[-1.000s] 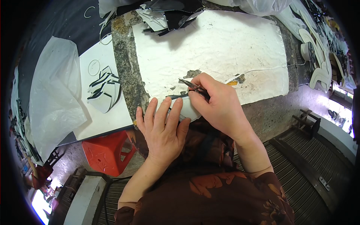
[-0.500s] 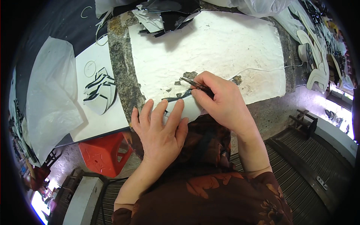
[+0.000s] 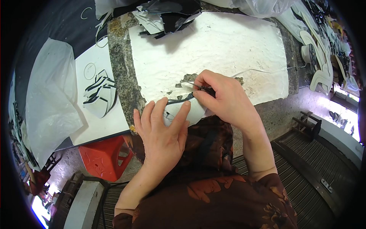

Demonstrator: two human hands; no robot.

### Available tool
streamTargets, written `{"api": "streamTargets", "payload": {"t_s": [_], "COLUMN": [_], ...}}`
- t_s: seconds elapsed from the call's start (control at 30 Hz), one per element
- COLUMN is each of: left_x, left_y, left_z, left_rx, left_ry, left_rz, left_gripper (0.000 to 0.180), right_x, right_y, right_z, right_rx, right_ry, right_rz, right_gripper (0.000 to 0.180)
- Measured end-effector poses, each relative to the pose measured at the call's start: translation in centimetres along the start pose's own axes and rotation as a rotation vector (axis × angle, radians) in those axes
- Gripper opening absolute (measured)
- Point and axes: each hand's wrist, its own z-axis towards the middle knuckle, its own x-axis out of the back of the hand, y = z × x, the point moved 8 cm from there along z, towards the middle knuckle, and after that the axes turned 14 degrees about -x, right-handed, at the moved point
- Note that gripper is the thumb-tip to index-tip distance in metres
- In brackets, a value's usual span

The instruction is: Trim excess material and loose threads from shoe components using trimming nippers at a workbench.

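Note:
Near the front edge of the white work sheet [image 3: 213,45] lies a curved white piece [image 3: 196,111] with a black edge strip. My left hand [image 3: 162,131] rests flat on its left part, fingers spread, holding it down without gripping. My right hand [image 3: 225,97] is closed on small dark pointed thread snips [image 3: 206,90], whose tips point left. Its thumb and fingertips are at the right end of the black strip. My fingers hide most of the snips' body and part of the piece.
Similar black-and-white pieces [image 3: 100,100] lie on a white board at left, beside a plastic sheet [image 3: 53,91]. Black and white scraps [image 3: 171,19] are piled at the far edge. At right, thread runs from a spool [image 3: 308,54]. A red stool [image 3: 101,158] stands below left.
The snips have turned a little in my right hand and look more closed. My left fingers have shifted slightly, baring more of the white piece. The view has moved slightly.

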Motion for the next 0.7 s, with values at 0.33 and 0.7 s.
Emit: {"api": "streamTargets", "payload": {"t_s": [0.33,0.7], "left_x": [-1.0,0.0], "left_y": [0.0,-0.4], "left_z": [-0.8,-1.2], "left_rx": [-0.031,-0.148], "left_ry": [0.023,0.285], "left_rz": [-0.012,-0.106], "left_gripper": [0.045,0.049], "right_x": [0.9,0.2], "right_y": [0.5,1.3], "right_z": [-0.7,-2.0], "right_rx": [-0.077,-0.201], "right_ry": [-0.03,-0.259], "right_rz": [0.0,0.483], "right_gripper": [0.017,0.021]}}
